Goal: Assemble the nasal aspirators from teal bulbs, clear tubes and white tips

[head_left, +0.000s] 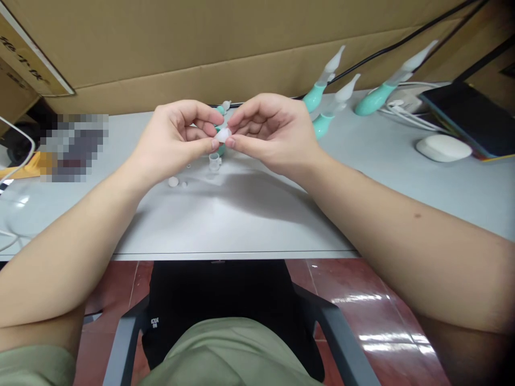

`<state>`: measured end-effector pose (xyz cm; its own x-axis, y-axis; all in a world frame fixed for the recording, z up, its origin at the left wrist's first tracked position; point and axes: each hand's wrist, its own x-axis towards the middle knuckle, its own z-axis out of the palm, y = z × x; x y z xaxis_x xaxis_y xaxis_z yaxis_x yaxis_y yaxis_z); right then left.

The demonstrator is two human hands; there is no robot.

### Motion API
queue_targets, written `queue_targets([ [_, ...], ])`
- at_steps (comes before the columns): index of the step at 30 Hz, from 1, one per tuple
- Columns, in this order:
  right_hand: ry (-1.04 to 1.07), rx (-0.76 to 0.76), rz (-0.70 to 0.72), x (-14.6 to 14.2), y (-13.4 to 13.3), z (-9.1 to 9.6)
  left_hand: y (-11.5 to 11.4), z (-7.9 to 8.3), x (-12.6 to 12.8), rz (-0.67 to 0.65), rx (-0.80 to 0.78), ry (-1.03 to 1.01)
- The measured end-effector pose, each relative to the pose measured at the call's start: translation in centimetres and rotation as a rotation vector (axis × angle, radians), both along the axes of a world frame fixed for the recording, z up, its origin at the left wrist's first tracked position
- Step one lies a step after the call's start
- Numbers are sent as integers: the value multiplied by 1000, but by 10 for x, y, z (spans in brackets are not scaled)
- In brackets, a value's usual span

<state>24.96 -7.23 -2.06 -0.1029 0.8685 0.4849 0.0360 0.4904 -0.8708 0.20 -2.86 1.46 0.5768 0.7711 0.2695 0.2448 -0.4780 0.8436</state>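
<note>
Between the fingertips of my left hand [181,131] and my right hand [273,128] is a small translucent white plastic piece [223,135], held above the table. Both hands pinch it, thumbs in front. Just below it stands a small clear plastic cup-shaped part [214,162]. A round white disc [173,182] and a tiny white piece [184,184] lie to its left. Behind my fingers, a teal bulb part [220,149] is mostly hidden.
Several teal bulbs with clear pointed tips, one a nasal aspirator [376,99], lean at the back right. A white rounded case [443,148], a dark flat object [475,118] and white cables are farther right. Cardboard [201,48] walls the back of the grey table [225,230].
</note>
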Motion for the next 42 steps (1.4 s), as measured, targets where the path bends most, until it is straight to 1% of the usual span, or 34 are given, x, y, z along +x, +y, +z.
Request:
queue_targets([
  [3,-32,33,-25,-1,-4,1,-6,1,3,-18,-7,-31],
  [6,-72,41,-35,-1,-7,1,-8,0,5,-39,49,-37],
  [10,-66,58,-14,0,-8,2,-9,0,6,-28,85,-51],
  [12,-87,50,-18,1,-8,2,-9,-2,7,-25,91,-93],
  [15,-147,79,-21,3,-3,-1,-3,-11,8,-29,150,-155],
  [18,-166,165,1,5,6,-6,9,-24,7,-26,296,-204],
  [21,-147,197,63,5,12,-11,20,-33,4,13,380,-167],
  [23,-128,208,68,3,12,-13,23,-35,3,13,392,-156],
  [26,-122,231,-28,-1,7,-13,26,-34,3,-38,385,-186],
  [29,-157,237,-110,-4,1,-11,27,-34,4,-56,387,-172],
  [34,-216,187,-180,-5,-7,-5,25,-32,4,-40,375,-135],
  [38,-285,138,-190,-3,-6,-4,22,-29,1,-42,361,-81],
  [42,-300,136,-97,1,2,-7,20,-27,1,-52,349,-98],
])
